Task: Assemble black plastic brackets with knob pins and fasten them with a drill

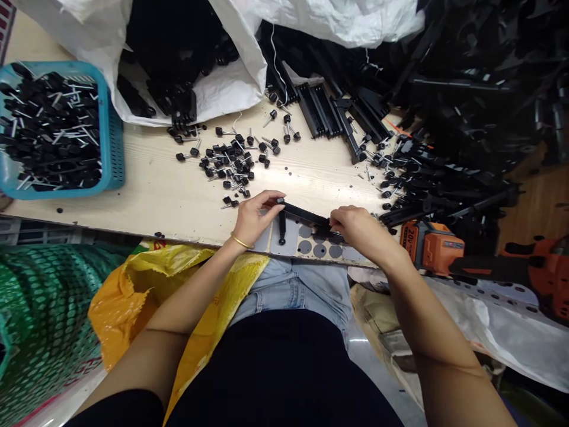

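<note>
A long black plastic bar (pixel 306 214) spans the gap between my two hands, just above the table's front edge. My left hand (pixel 258 216) pinches its left end between thumb and fingers. At the other end my right hand (pixel 353 228) is closed around the bar, its fingertips partly hidden. A short black arm with a ball-like tip (pixel 281 230) points down from near the left end; I cannot tell how it is joined. Beneath lies a grey sheet with round discs (pixel 320 250). Black-headed thumb screws (pixel 229 160) lie in a loose pile beyond my left hand.
A blue basket (pixel 116 148) full of black-headed screws stands at left. White sacks (pixel 231 89) holding black parts lie at the back. Black bars (pixel 320 112) and a heap of black parts (pixel 435 178) fill the right. An orange cordless power tool (pixel 438 246) rests at the right edge.
</note>
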The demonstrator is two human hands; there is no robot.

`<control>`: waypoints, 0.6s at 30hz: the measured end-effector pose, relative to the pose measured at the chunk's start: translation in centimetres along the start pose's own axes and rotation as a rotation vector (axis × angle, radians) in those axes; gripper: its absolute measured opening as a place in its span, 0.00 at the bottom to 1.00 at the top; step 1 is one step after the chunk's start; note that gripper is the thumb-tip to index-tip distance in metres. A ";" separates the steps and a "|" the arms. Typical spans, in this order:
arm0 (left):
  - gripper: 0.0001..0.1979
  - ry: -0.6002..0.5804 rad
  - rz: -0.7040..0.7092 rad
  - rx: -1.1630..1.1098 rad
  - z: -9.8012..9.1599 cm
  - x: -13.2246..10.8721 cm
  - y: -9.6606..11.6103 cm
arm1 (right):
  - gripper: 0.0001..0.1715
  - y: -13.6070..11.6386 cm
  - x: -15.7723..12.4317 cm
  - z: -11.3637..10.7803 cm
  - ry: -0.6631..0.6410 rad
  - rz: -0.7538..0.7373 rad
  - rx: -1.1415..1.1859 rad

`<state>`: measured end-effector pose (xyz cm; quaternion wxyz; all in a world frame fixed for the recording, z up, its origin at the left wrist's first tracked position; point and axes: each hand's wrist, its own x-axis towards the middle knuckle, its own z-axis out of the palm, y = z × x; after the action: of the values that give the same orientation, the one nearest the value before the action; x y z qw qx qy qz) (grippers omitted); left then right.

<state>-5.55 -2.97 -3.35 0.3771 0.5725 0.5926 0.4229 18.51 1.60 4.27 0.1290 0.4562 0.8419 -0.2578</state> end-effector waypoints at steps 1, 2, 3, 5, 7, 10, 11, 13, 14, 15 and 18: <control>0.09 -0.012 0.019 0.015 -0.2 0.0 0.1 | 0.10 0.1 0.0 -0.1 0.005 0.007 0.032; 0.08 -0.024 0.045 0.034 -0.3 0.0 0.3 | 0.10 0.2 -0.1 -0.2 0.011 0.016 0.060; 0.08 -0.042 0.079 0.061 -0.5 0.0 0.5 | 0.10 0.4 -0.1 -0.2 0.014 0.024 0.080; 0.07 -0.085 0.155 0.131 -0.6 0.0 0.9 | 0.10 0.5 -0.2 -0.4 -0.003 0.033 0.085; 0.07 -0.124 0.210 0.185 -0.7 0.2 1.1 | 0.10 0.3 -0.3 -0.5 -0.031 0.036 0.046; 0.07 -0.156 0.230 0.211 -0.8 0.7 0.7 | 0.12 -1.2 -0.2 -0.5 -0.048 0.035 -0.069; 0.07 -0.170 0.222 0.214 -0.7 0.8 0.5 | 0.14 -1.9 -0.1 -0.4 -0.043 0.035 -0.114; 0.07 -0.206 0.191 0.222 -0.6 1.1 -0.2 | 0.17 -3.1 0.1 0.1 -0.023 0.045 -0.193; 0.08 -0.220 0.169 0.219 -0.6 1.2 -0.5 | 0.19 -3.4 0.1 0.5 0.002 0.055 -0.219; 0.11 -0.228 0.146 0.213 -0.5 1.2 -0.7 | 0.20 -3.5 0.1 0.9 0.037 0.059 -0.222; 0.23 -0.251 0.091 0.177 -0.6 1.2 -1.1 | 0.19 -2.1 -0.6 2.8 0.227 -0.020 -0.088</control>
<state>-6.58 -1.80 -4.12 0.3769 0.6780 0.5492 0.3108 17.06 -1.32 2.90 0.0500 0.4681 0.8660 -0.1686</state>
